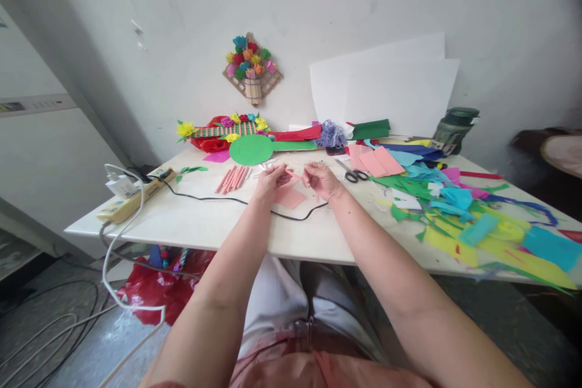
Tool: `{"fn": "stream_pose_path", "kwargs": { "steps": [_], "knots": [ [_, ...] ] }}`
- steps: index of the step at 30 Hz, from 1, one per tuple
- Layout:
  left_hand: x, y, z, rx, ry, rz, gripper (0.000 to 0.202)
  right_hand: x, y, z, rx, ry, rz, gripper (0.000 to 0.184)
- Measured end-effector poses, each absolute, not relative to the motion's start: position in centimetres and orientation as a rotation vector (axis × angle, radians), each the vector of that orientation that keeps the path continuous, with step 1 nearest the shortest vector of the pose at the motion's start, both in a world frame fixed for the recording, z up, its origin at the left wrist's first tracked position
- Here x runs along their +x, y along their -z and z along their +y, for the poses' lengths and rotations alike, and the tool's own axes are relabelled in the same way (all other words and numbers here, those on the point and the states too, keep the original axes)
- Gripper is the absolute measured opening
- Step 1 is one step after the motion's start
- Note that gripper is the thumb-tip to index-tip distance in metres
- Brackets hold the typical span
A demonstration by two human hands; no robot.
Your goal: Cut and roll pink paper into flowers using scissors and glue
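Observation:
Between my two hands, a slim pink paper roll (294, 175) lies at a slant over the table. My left hand (273, 180) pinches its left end, fingers closed. The fingers of my right hand (319, 179) are pressed together at the other end; whether they grip the roll itself or a small piece on it is too small to tell. Pink paper pieces (291, 196) lie flat just below the hands. To the left is a row of several finished-looking pink paper rolls (233, 179), with a few thin white sticks (264, 166) behind them.
A black cable (291, 217) crosses the table in front of my hands, from a power strip (136, 194) at left. Scissors (356, 176) and scattered coloured paper (454, 206) lie right. Behind are a green paddle-shaped cutout (251, 150), a flower-trimmed craft (227, 130) and a bottle (456, 127).

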State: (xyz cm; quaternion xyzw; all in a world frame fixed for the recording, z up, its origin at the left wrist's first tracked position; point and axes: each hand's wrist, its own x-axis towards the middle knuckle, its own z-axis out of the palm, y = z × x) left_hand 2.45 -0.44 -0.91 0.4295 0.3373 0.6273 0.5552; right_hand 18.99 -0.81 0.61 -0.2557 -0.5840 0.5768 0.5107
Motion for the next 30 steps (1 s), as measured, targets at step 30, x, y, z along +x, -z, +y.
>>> {"fn": "stream_pose_path", "kwargs": {
  "steps": [30],
  "knots": [
    [2.8, 0.9, -0.4, 0.971, -1.466, 0.756, 0.028, 17.6, 0.8, 0.2, -0.833, -0.525, -1.659, 0.021]
  ]
}}
